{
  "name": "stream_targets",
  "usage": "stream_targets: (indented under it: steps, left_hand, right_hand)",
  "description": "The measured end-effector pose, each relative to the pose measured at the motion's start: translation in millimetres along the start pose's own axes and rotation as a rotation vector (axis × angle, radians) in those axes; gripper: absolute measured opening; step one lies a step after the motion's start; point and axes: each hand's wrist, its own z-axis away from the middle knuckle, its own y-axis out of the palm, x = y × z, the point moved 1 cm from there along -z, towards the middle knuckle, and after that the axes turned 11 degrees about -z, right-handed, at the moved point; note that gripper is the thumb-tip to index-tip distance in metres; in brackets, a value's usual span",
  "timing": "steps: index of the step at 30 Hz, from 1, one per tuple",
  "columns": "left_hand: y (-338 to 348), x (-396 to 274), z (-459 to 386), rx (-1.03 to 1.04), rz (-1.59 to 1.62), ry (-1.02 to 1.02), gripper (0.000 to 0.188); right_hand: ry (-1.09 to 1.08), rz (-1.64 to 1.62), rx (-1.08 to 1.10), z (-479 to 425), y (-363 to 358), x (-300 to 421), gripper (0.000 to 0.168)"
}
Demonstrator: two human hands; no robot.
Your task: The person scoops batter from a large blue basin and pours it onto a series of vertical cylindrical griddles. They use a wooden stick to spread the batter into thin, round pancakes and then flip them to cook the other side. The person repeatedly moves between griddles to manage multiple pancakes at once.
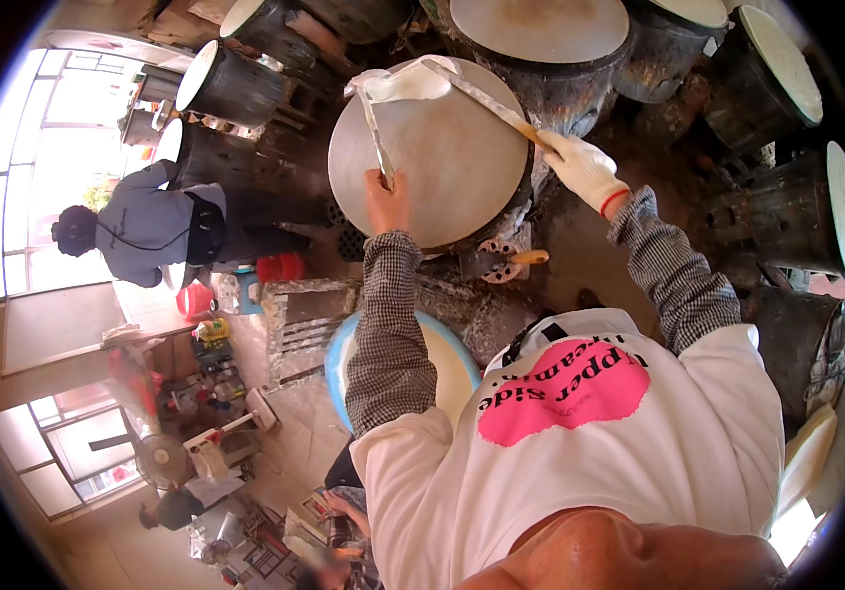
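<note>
A round flat griddle (437,162) on a drum-like stove lies in front of me. Wet white batter (415,82) is heaped along its far edge. My left hand (387,203), bare, grips a batter-coated flat scraper (374,129), whose far end touches the left side of the heap. My right hand (581,168), in a white knitted glove with a red cuff edge, holds the wooden end of a long batter-smeared stick (485,103). That stick slants across the griddle's right rim, with its tip at the heap's right side.
A broad blade (483,263) with a wooden handle rests by a perforated coal briquette (503,274). Below my left forearm stands a blue basin (337,350) of pale batter. More drum stoves (783,225) curve around me. Another person (153,221) stands at the left, near red tubs (280,267).
</note>
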Motion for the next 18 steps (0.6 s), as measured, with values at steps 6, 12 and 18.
stream_targets:
  steps: [6,12,18]
  left_hand:
    - [-12.4,27.3,12.5,-0.047,-0.005,0.014,0.035]
    - [-33.5,38.7,25.4,-0.137,-0.012,0.061,0.031]
    - [-49.7,59.7,46.5,-0.184,0.065,0.087,0.033]
  right_hand:
    - [-0.016,-0.253,-0.028,-14.2,-13.1,21.9,0.044]
    - [-0.016,-0.218,0.035,-8.8,33.7,12.3,0.046]
    - [-0.017,-0.371,0.031,-18.7,10.3,38.1,0.045]
